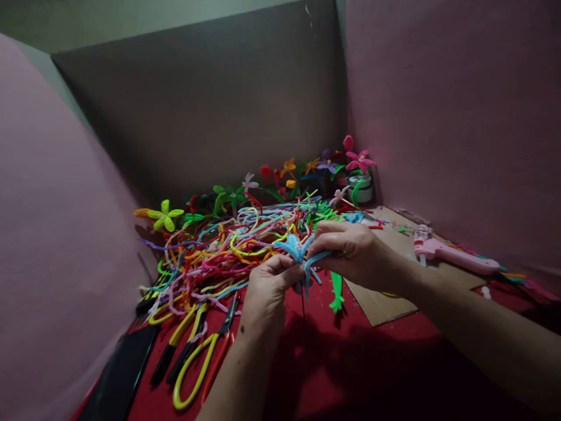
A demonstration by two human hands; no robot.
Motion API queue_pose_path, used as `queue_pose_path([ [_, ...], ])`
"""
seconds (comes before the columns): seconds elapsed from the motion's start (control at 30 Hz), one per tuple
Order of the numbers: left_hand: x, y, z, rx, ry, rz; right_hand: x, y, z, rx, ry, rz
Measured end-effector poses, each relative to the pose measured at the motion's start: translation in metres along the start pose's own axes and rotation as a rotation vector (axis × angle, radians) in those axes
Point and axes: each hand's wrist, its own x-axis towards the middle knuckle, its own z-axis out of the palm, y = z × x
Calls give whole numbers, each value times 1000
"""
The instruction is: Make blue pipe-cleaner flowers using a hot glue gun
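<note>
A light blue pipe-cleaner flower [296,248] with a thin dark stem is held up between my two hands over the red cloth. My left hand [272,286] pinches it at the base with thumb and forefinger. Around one of its blue petals on the right side, the fingers of my right hand [339,248] are closed. Part of the flower is covered by my fingers. Below my right hand lies a bright green pipe-cleaner piece [336,291]. Behind the hands spreads a big heap of colourful pipe cleaners [232,245].
Yellow-and-red-handled scissors [197,368] and yellow-and-black pliers [179,333] lie at left, beside a dark flat object [120,371]. A pink glue gun [456,251] rests on cardboard [385,304] at right. Finished flowers [165,216] line the back near a white jar [362,190]. Pink panels stand both sides.
</note>
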Motion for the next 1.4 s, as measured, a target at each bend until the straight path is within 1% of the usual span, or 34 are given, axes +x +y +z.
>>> queue_pose_path([
  [0.07,0,1,0,-54,-15,-41,0,3,1,-22,-3,-8],
  [0.17,1,3,0,-113,2,-75,-1,6,-1,-32,7,-1],
  [0.27,1,2,-1,-103,5,-67,-2,6,-1,-38,24,-16],
  [0.57,0,-2,-1,-96,-55,-70,-8,6,8,-119,110,-49],
  [0.7,-1,0,3,-96,-36,-71,-9,6,11,-155,127,-27],
  [0.83,-4,2,7,-58,-26,-42,-10,6,14,-146,140,1],
  [0.97,-6,2,7,63,-26,12,-13,6,16,-145,146,50],
  [1.07,-6,0,6,134,-15,60,-13,5,18,-148,167,75],
  [1.2,-7,-1,7,166,7,114,-14,3,22,-97,213,115],
  [1.27,-8,0,7,170,13,137,-16,1,26,-35,251,159],
  [1.3,-9,0,8,172,23,149,-18,1,27,16,282,207],
  [1.4,-13,1,9,178,65,195,-21,-1,32,293,333,443],
])
